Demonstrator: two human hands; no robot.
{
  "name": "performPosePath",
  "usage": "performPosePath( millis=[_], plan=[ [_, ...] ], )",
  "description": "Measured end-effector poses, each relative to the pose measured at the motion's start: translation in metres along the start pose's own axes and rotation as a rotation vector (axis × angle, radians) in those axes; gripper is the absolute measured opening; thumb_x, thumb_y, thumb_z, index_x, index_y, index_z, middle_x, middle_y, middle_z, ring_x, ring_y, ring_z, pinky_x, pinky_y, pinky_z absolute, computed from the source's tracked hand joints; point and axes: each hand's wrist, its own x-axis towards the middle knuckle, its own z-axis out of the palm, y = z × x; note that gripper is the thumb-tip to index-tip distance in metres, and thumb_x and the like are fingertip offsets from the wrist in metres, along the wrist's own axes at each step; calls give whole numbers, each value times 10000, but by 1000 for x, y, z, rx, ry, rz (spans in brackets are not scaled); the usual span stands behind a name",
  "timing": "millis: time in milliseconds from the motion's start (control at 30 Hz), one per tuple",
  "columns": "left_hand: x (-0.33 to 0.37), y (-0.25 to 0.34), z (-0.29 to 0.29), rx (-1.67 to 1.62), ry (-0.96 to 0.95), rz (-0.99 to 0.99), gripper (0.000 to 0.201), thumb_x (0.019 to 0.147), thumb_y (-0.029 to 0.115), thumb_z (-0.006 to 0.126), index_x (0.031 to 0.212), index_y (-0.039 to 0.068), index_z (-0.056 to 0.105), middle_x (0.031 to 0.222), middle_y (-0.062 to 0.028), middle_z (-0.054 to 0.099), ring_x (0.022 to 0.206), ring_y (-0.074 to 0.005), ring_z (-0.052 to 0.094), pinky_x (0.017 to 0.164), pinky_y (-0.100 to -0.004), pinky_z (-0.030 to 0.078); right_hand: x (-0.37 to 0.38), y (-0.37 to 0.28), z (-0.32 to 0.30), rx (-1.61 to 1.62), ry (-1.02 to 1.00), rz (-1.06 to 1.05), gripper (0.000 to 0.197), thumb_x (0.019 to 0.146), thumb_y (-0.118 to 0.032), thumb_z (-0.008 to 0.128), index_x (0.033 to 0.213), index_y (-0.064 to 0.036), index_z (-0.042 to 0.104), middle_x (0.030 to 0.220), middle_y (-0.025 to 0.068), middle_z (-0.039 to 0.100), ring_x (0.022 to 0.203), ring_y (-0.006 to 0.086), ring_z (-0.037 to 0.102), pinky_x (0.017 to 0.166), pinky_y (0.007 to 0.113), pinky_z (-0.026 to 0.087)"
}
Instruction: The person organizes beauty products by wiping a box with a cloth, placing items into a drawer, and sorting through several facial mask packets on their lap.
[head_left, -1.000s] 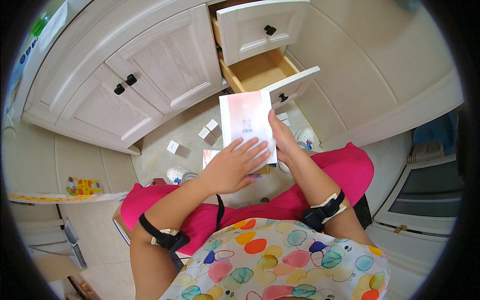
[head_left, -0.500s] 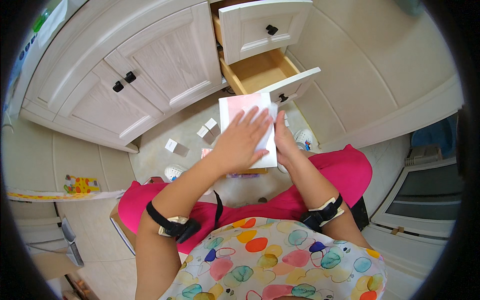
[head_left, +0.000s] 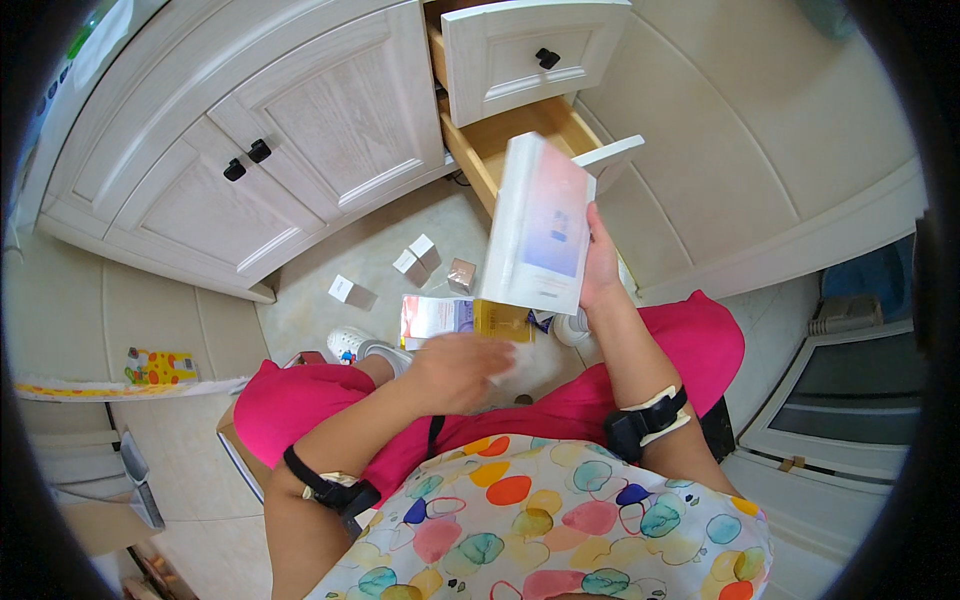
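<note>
My right hand (head_left: 600, 262) grips the right side of a white box (head_left: 513, 225) with a pink-to-blue front. It holds the box tilted in the air before the open lower drawer (head_left: 505, 140). Lower down and to the left is my left hand (head_left: 455, 372), smeared by motion, its fingers closed on a white cloth (head_left: 506, 362) that is partly hidden. On the floor just beyond that hand lie a pink-and-lilac box (head_left: 428, 316) and a yellow box (head_left: 503, 320).
Small white boxes (head_left: 343, 289) and a brown box (head_left: 461, 275) stand on the tiled floor. An upper drawer (head_left: 535, 55) juts out above the lower one. White cabinet doors (head_left: 320, 110) are at the left, and a tiled wall (head_left: 720, 150) at the right.
My left hand has left the box's surface and moved down toward me with the cloth. My right hand has lifted and turned the box, so its pink-to-blue front shows.
</note>
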Motion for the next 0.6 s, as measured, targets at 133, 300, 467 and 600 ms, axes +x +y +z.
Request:
performPosePath(
  millis=[133, 300, 467, 600],
  plan=[
    [21, 0, -36, -361, 718, -533, 291, 810, -6, 437, 1032, -15, 625, 995, -102, 638, 872, -145, 579, 775, -231, 443, 6, 1, -21, 235, -413, 118, 616, 891, -589, 319, 1230, -99, 476, 1099, 101, 586, 968, 245, 586, 808, 375, 498],
    [96, -8, -49, -746, 727, -493, 390, 904, 93, 415, 1286, 17, 446, 1104, -45, 555, 906, -83, 491, 823, -229, 398, 10, 30, -2, 268, -577, 219, 556, 913, -564, 285, 1201, -142, 504, 1023, 26, 610, 865, 183, 605, 741, 318, 514],
    [132, 7, -35, -752, 564, -244, 589, 950, 345, 350, 1403, 0, 203, 1403, -126, 304, 1288, -196, 275, 1052, -308, 210, 21, 51, 17, 2, -285, -22, 564, 927, -512, 312, 1339, -131, 364, 1231, 43, 504, 1053, 206, 530, 886, 359, 450],
    [123, 13, -14, -146, 346, -108, 680, 901, 434, 354, 1404, 5, 194, 1461, -186, 180, 1368, -323, 114, 1088, -410, 109, 0, 35, 29, -3, -330, -42, 648, 882, -556, 373, 1316, -76, 341, 1105, 138, 509, 913, 267, 531, 797, 405, 445]
  ],
)
